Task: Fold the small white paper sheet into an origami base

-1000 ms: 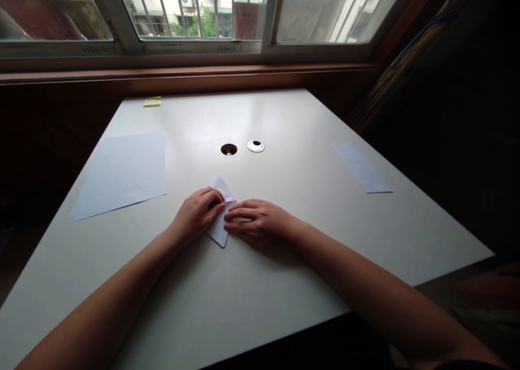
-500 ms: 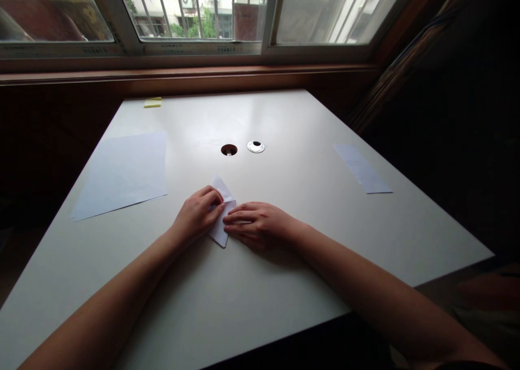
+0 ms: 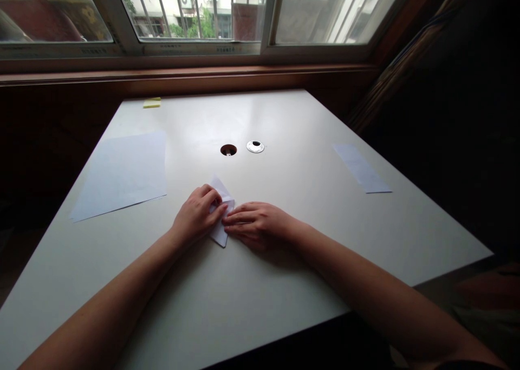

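Observation:
A small folded piece of white paper [image 3: 221, 234] lies on the white table [image 3: 260, 299], between my two hands. My left hand [image 3: 197, 214] is curled, its fingertips pinching a flap of the paper at the middle. My right hand [image 3: 258, 224] rests flat on the right part of the paper, fingers stretched out together and pressing it to the table. Only the paper's top tip and lower corner show; the rest is hidden under my fingers.
A full white sheet [image 3: 122, 172] lies at the left. A narrow paper strip [image 3: 361, 168] lies at the right. A cable hole [image 3: 228, 149] and its round cap [image 3: 255, 146] sit behind my hands. A yellow sticky pad [image 3: 151, 103] is at the far left corner, below the window.
My left fingertips have slid slightly right across the folded paper towards my right hand. The right hand and the paper stay almost where they were.

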{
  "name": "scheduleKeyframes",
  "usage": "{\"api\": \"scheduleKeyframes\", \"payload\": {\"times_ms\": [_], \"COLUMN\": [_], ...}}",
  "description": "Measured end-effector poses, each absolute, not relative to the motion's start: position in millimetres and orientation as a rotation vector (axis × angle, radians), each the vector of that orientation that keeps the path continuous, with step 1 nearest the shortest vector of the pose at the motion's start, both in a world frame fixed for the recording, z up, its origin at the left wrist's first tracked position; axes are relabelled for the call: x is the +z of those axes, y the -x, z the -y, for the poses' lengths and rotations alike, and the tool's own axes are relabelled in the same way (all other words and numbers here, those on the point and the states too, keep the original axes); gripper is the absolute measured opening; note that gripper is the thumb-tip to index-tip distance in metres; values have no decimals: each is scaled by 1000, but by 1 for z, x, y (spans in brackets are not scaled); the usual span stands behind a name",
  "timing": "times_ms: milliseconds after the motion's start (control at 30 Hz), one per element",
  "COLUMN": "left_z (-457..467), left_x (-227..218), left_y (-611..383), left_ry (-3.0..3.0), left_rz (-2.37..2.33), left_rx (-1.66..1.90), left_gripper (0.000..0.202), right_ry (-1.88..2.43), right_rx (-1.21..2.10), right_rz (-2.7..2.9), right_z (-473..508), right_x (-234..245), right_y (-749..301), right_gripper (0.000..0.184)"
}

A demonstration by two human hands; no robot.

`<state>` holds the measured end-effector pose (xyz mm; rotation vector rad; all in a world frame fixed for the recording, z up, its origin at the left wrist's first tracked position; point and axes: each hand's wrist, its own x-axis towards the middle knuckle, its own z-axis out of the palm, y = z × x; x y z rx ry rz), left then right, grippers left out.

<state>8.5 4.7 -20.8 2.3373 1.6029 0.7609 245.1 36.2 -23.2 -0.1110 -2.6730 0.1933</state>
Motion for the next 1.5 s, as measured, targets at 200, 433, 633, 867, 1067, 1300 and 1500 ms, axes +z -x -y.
{"api": "scheduleKeyframes", "payload": {"times_ms": [200,433,633,867,1067,1300,1500], "left_z": [-7,-7,-7,-7,-8,-8,-8], "left_x": [-23,-19,-19,-22,-22,-23,-24], "left_y": [-7,-7,-7,-7,-7,-7,-7], "left_ry": [-2325,-2264,-2260,-2298,-2287,-2297,-2298], "left_rz": [-1558,-1495,-1505,-1511,-1502,-1517,-1542], "left_rx": [795,792,798,796,819,803,794], "left_gripper": [14,11,10,10,10,11,10], "right_ry": [105,104,103,125,255,418,533], "right_rx": [209,228,254,302,280,288,254], "right_rz": [2681,2705,2681,2621,2547,2527,2531], "right_z": [-35,-35,-34,-35,-36,-38,-40], "right_x": [-21,-20,-18,-25,-26,-24,-27], "right_y": [-245,-245,-244,-243,-241,-241,-241], "right_gripper": [32,32,31,31,28,30,35]}}
